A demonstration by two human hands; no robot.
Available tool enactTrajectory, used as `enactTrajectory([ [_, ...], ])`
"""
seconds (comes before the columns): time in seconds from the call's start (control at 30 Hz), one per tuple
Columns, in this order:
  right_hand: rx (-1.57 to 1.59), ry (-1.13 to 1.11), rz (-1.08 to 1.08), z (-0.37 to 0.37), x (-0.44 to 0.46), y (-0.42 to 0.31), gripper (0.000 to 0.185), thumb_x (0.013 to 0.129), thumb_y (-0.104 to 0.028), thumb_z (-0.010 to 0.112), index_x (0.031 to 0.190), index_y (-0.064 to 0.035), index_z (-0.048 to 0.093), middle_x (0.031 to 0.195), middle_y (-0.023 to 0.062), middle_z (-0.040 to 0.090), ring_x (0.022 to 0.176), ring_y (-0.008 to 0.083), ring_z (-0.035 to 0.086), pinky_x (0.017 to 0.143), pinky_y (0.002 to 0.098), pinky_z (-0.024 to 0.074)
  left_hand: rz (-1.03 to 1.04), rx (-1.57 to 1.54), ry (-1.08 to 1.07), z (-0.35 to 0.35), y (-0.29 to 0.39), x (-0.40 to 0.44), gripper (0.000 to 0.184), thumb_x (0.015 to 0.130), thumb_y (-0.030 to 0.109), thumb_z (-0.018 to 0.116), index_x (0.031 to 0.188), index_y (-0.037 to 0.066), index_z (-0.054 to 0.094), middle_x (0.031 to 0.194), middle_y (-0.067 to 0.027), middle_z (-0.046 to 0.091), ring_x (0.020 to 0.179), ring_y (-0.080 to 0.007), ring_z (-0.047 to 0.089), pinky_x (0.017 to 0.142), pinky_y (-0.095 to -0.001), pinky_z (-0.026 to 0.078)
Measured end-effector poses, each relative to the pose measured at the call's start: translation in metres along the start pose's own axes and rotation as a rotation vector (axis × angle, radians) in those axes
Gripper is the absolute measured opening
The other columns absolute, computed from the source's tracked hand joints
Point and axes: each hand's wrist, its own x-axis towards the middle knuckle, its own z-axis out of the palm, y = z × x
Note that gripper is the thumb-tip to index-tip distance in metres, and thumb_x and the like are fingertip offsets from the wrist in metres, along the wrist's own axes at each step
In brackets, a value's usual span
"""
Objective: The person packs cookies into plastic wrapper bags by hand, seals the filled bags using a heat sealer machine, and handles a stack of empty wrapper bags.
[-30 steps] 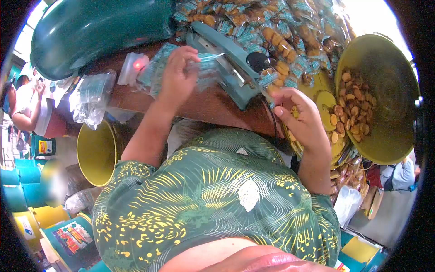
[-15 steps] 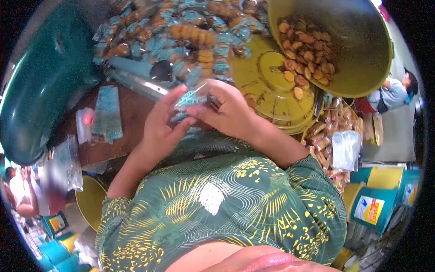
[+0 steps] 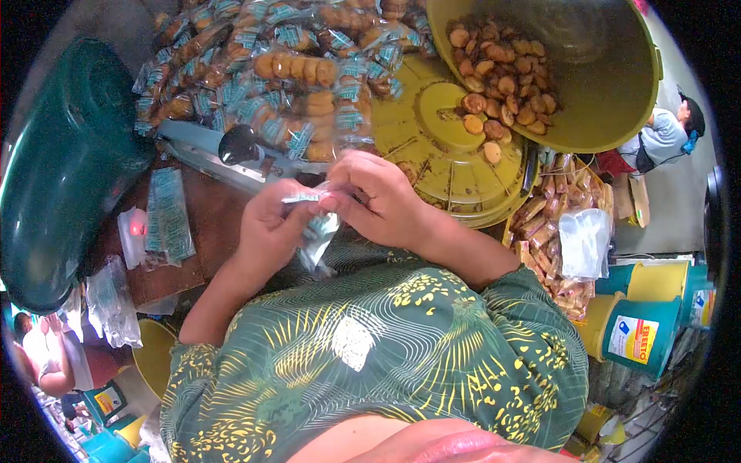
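Note:
Both hands meet in front of my chest on a small clear plastic bag [image 3: 320,231] with teal print, which hangs down below the fingers. My left hand [image 3: 270,220] pinches its upper edge from the left side. Gripping the same edge from the right, my right hand [image 3: 378,197] has thumb and fingers curled. Just beyond the hands lies a long blue-and-metal device with a black knob, like a bag sealer [image 3: 204,147]. Packed cookies [image 3: 297,69] in teal-printed clear bags are heaped behind it. Whether anything is inside the held bag, I cannot tell.
A yellow tub [image 3: 602,85] tips loose cookies onto a yellow lid [image 3: 432,147]. At left stands a dark green tub [image 3: 69,185], near flat printed bags [image 3: 170,216]. Wrapped snacks [image 3: 548,224] lie at right, near teal buckets [image 3: 637,332]. A person [image 3: 660,135] sits far right.
The bag has turned from lying between the fingers to hanging below them. My hands have drawn closer together, fingers lower and pinching its edge. The whole view has shifted slightly.

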Motion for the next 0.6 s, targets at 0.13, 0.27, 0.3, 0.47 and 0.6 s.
enactTrajectory([
  [0.13,-0.13,-0.184,0.013,0.0,-0.005,0.005,0.02,0.085,-0.017,0.066,0.076,-0.0036,0.055,0.081,0.0151,0.058,0.079,0.0355,0.06,0.067,0.045,0.0471,-0.06,0.208,-0.098,-0.009,0.002,-0.004,0.012,0.096,0.011,0.062,0.101,0.0,0.063,0.088,-0.0002,0.064,0.081,-0.0051,0.055,0.07,-0.0222,0.045],
  [0.27,-0.348,-0.074,-0.033,-0.024,0.011,0.024,0.016,0.083,-0.017,0.068,0.091,-0.0041,0.064,0.091,0.0156,0.062,0.09,0.0356,0.06,0.079,0.0439,0.0503,0.142,0.345,0.211,-0.004,-0.011,0.003,0.013,0.095,0.012,0.063,0.1,0.0,0.062,0.082,0.0025,0.063,0.076,-0.0047,0.054,0.068,-0.0215,0.045],
  [0.3,-0.483,-0.025,0.029,-0.043,0.014,0.023,0.024,0.084,-0.013,0.07,0.104,-0.0038,0.062,0.104,0.0148,0.063,0.1,0.0343,0.059,0.09,0.0403,0.0487,0.114,0.321,0.189,-0.006,-0.012,0.002,0.011,0.095,0.012,0.063,0.099,0.001,0.062,0.084,0.0012,0.063,0.078,-0.006,0.056,0.07,-0.0222,0.046],
  [0.47,-1.117,0.12,0.782,-0.154,0.013,0.106,0.07,0.09,-0.049,0.062,0.144,-0.0112,0.04,0.142,0.0179,0.045,0.13,0.0356,0.044,0.107,0.0445,0.0395,-0.091,0.232,0.009,-0.025,-0.014,-0.014,0.014,0.094,0.01,0.063,0.105,0.0,0.06,0.089,0.0,0.063,0.083,-0.0054,0.057,0.072,-0.0214,0.046],
  [0.6,-1.183,0.106,1.146,-0.188,-0.01,0.139,0.063,0.088,-0.048,0.063,0.139,-0.0154,0.046,0.14,0.0161,0.048,0.128,0.0396,0.046,0.101,0.055,0.0413,0.051,0.123,0.129,-0.01,-0.014,-0.01,0.009,0.094,0.004,0.061,0.102,0.0,0.061,0.096,-0.0037,0.066,0.088,-0.0058,0.058,0.074,-0.0211,0.046],
])
